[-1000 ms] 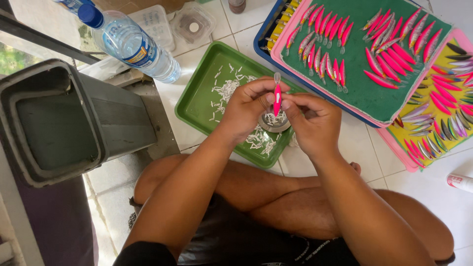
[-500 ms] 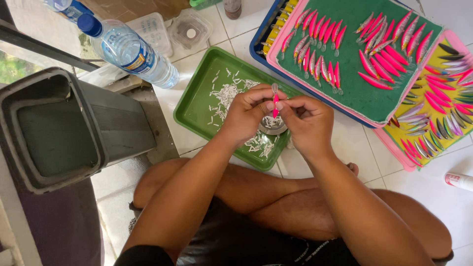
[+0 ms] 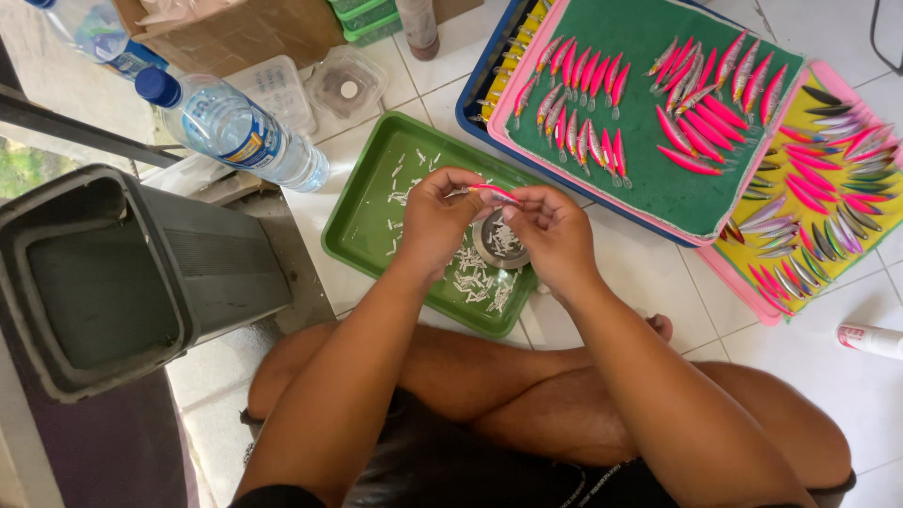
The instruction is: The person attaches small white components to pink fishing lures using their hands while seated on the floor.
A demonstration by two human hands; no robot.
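Observation:
My left hand (image 3: 439,214) and my right hand (image 3: 553,230) meet over a green tray (image 3: 362,212) and together pinch a small pink and silver fishing lure (image 3: 492,194), held level between the fingertips. Under the hands a small round metal dish (image 3: 497,243) sits in the tray, among several loose small white pieces (image 3: 473,280). I sit cross-legged on the tiled floor behind the tray.
A pink-rimmed tray with a green mat (image 3: 649,179) carries rows of pink lures. Beside it a yellow mat (image 3: 818,235) holds many coloured lures. A water bottle (image 3: 235,132) lies at the left. A dark grey bin (image 3: 103,282) stands near left. A white tube (image 3: 870,339) lies far right.
The lure stood upright between my fingers a second ago; now it lies level. Both hands stay over the metal dish.

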